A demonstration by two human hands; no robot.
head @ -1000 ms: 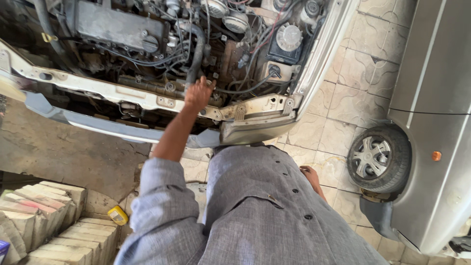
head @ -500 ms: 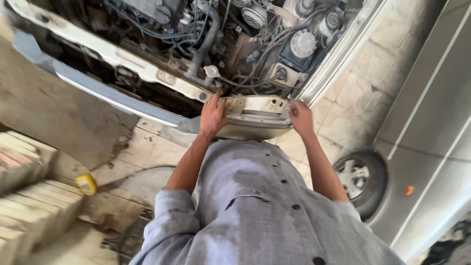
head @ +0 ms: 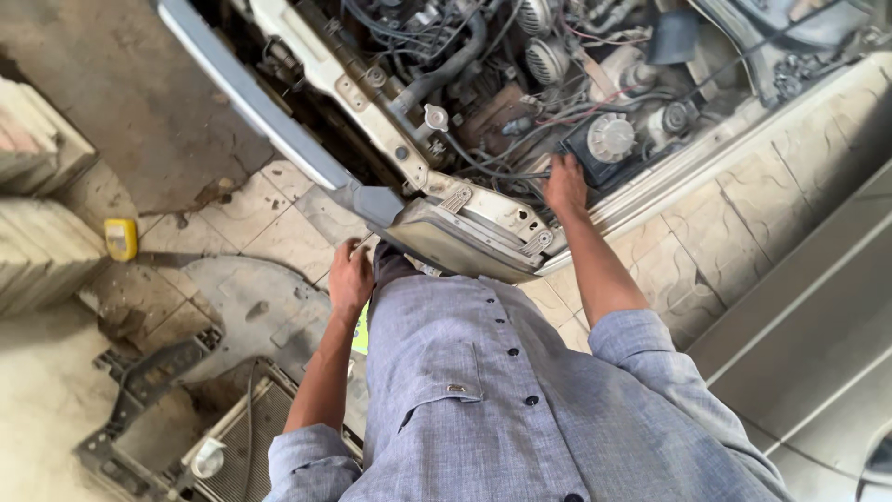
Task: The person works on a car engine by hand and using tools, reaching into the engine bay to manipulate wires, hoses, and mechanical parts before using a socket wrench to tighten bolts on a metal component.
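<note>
Head view shows the right hand (head: 564, 186) resting, fingers spread loosely, on the black box (head: 595, 153) with the round grey cap inside the engine bay, while the left hand (head: 350, 277) hangs half-curled, holding nothing, just below the headlight (head: 465, 244) corner.

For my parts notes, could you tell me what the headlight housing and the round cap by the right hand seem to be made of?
The headlight housing looks like clear moulded plastic over grey, glossy but dusty. The round cap by the right hand seems pale ribbed plastic, matte; it might be metal.
</note>
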